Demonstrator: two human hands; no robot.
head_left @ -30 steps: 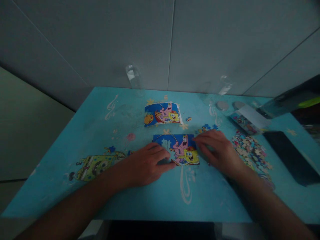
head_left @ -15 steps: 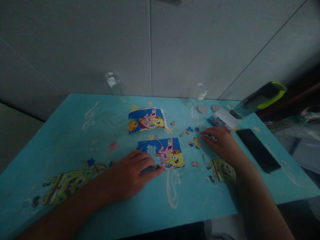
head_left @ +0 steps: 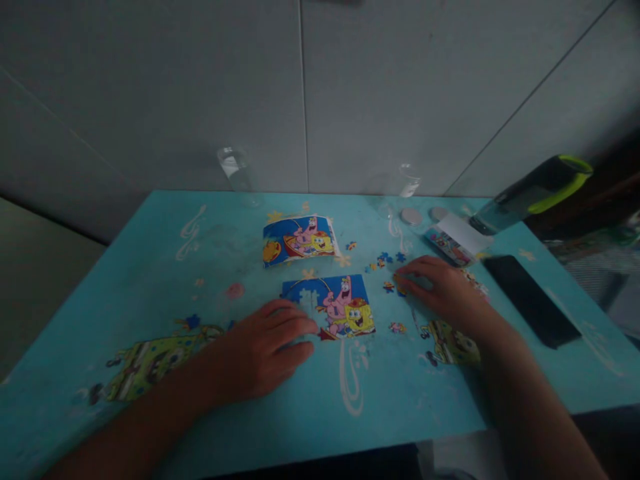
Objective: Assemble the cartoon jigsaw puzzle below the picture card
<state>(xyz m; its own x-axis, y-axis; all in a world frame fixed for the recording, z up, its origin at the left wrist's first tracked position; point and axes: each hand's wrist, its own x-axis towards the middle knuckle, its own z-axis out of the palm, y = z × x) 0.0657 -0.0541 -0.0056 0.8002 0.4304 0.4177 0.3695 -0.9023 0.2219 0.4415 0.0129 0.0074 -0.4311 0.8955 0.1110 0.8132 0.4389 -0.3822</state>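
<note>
A small, partly assembled cartoon jigsaw puzzle (head_left: 340,303) lies in the middle of the blue table (head_left: 150,267). My left hand (head_left: 263,350) rests flat on the table, its fingers spread and touching the puzzle's lower left corner. My right hand (head_left: 443,290) lies palm down to the right of the puzzle, fingertips over loose puzzle pieces (head_left: 387,287). Whether it grips a piece is hidden. A printed reference picture (head_left: 297,240) of the same scene lies behind the puzzle.
Several loose pieces (head_left: 385,257) are scattered right of the picture. A black phone (head_left: 530,300), a small puzzle box (head_left: 453,240), two round lids (head_left: 411,215) and a dark bottle with a green lid (head_left: 535,190) sit at the right. Clear cups (head_left: 235,167) stand by the wall.
My right hand left the puzzle's right edge, reached out over the loose pieces, then drew back a little toward the puzzle. My left hand stayed at the puzzle's corner. The view turned right.
</note>
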